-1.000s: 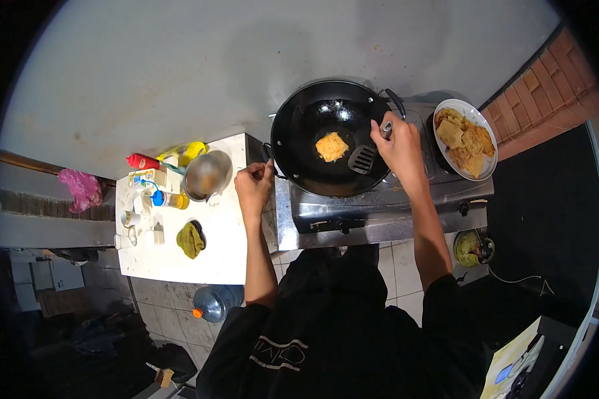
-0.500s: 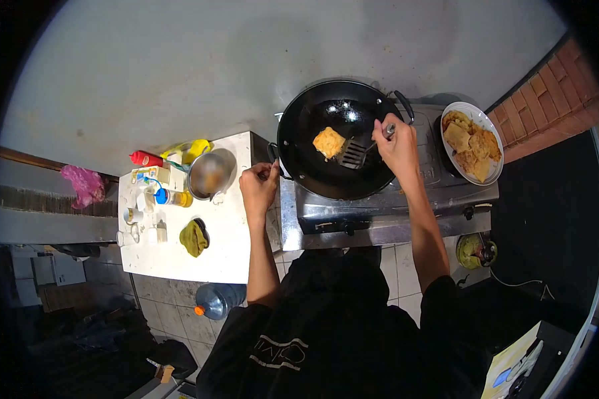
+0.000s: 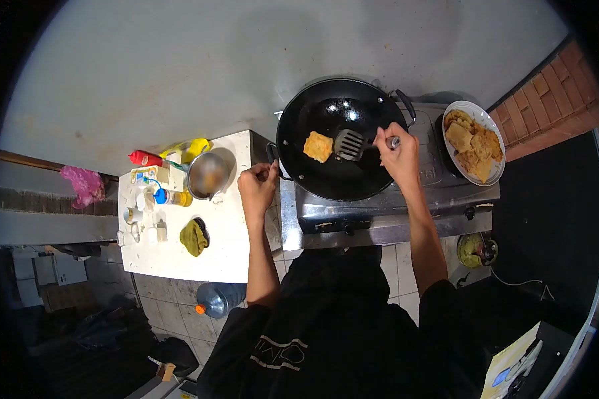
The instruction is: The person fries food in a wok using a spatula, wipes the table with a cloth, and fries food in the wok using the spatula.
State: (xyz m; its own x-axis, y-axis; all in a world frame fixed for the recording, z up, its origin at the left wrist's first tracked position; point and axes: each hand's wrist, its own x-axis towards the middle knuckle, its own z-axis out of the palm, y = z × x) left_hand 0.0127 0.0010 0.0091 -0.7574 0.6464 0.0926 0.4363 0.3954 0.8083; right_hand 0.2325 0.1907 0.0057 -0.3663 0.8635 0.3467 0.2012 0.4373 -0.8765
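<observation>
The lettering on your black shirt (image 3: pixel 279 352) appears inverted and cannot be read reliably. Your left hand (image 3: pixel 256 191) pinches the handle (image 3: pixel 270 150) at the left of the wok (image 3: pixel 336 181). Your right hand (image 3: pixel 399 158) is closed around the spatula (image 3: pixel 349 144), inside the wok's right rim. The fried piece (image 3: pixel 318 146) lies left of the wok's centre, just left of the spatula; it is roughly square, without a clear long axis. Your left hand is nearer it. Left of the wok, the label on the table's (image 3: pixel 229 256) carton (image 3: pixel 148 175) is too small to read.
</observation>
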